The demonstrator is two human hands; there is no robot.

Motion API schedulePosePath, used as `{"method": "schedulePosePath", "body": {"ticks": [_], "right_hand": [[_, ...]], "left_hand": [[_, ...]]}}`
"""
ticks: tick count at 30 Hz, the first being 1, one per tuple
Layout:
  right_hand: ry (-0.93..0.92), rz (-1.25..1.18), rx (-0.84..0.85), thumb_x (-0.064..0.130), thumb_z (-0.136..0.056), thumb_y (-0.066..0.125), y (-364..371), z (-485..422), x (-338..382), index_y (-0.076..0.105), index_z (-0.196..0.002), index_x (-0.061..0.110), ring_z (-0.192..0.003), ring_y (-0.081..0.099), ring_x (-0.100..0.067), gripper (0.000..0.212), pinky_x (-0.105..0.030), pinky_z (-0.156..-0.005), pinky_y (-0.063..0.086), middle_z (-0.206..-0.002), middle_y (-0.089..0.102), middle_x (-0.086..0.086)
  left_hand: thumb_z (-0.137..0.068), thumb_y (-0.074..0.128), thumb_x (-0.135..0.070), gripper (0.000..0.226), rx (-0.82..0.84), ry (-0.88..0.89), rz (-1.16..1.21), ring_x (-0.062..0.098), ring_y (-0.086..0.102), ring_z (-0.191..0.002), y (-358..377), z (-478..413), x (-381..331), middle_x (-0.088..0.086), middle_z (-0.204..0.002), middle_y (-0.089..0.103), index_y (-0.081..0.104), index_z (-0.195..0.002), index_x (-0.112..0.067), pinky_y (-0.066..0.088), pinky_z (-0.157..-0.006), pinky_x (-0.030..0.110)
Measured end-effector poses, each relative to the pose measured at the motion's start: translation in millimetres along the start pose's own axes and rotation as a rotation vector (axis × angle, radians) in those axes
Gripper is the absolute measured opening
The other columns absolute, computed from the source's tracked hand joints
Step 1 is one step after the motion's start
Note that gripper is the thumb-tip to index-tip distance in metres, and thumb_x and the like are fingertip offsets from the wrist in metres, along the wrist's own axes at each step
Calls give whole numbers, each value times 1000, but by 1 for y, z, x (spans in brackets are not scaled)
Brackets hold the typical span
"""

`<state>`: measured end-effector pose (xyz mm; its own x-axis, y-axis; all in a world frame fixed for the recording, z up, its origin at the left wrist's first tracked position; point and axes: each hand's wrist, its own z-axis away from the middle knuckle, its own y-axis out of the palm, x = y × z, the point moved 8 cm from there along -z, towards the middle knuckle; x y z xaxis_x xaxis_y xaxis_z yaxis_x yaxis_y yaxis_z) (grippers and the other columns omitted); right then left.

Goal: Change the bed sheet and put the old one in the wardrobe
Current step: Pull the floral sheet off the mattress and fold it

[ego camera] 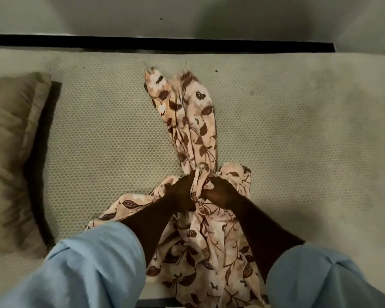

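Observation:
A peach bed sheet (191, 121) with brown leaf print lies bunched on the bare, honeycomb-patterned mattress (102, 134). One long gathered tail stretches away toward the far wall, and the rest is heaped at the near edge and hangs over it. My left hand (180, 192) and my right hand (220, 192) grip the sheet side by side at its gathered middle, fingers curled into the cloth. Both forearms come out of rolled light-blue sleeves.
An olive-brown pillow (11, 156) lies at the left end of the mattress. A black bed frame rail (165, 42) runs along the far side against a pale wall (187, 14). The right part of the mattress is bare.

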<state>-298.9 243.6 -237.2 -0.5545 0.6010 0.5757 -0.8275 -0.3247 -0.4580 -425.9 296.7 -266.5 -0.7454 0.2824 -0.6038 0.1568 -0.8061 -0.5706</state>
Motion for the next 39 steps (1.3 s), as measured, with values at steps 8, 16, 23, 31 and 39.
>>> {"method": "schedulePosePath", "body": {"ticks": [8,16,23,31,39], "right_hand": [[-67,-271,-676,63,-81,59,-103,6,36,63,-120,23,-109,63,-18,56,-38,-98,50,-115,68,4],[127,-261,-757,52,-80,72,-76,-1,2,61,-119,16,-109,61,-32,54,-47,-97,48,-114,66,-10],[243,-75,-531,46,-63,67,0,26,-75,51,-135,10,-116,58,-38,82,-49,-97,49,-124,60,-15],[257,53,-440,15,-86,59,-8,22,-72,58,-111,15,-108,63,-38,25,-43,-90,51,-112,65,-12],[-35,-94,-551,49,-75,69,-16,37,-15,58,-127,19,-118,57,-26,61,-41,-102,47,-125,61,-7]], "left_hand": [[-84,75,-33,79,-520,-47,352,36,56,-128,-123,-10,-52,16,-136,62,40,-152,-14,40,-102,27],[-68,87,-43,105,-628,-299,520,31,51,-133,-160,-55,-44,12,-143,56,33,-153,-15,43,-110,40],[-54,90,-59,123,-198,-410,50,37,36,-136,-51,5,16,16,-149,34,27,-152,-18,42,-108,53],[-75,72,-18,32,-98,-312,-368,28,63,-106,-27,32,14,1,-115,61,54,-98,-31,45,-87,41],[-98,59,-22,17,-233,-266,479,17,57,-82,-49,29,-16,2,-92,64,65,-110,-10,45,-73,27]]}}
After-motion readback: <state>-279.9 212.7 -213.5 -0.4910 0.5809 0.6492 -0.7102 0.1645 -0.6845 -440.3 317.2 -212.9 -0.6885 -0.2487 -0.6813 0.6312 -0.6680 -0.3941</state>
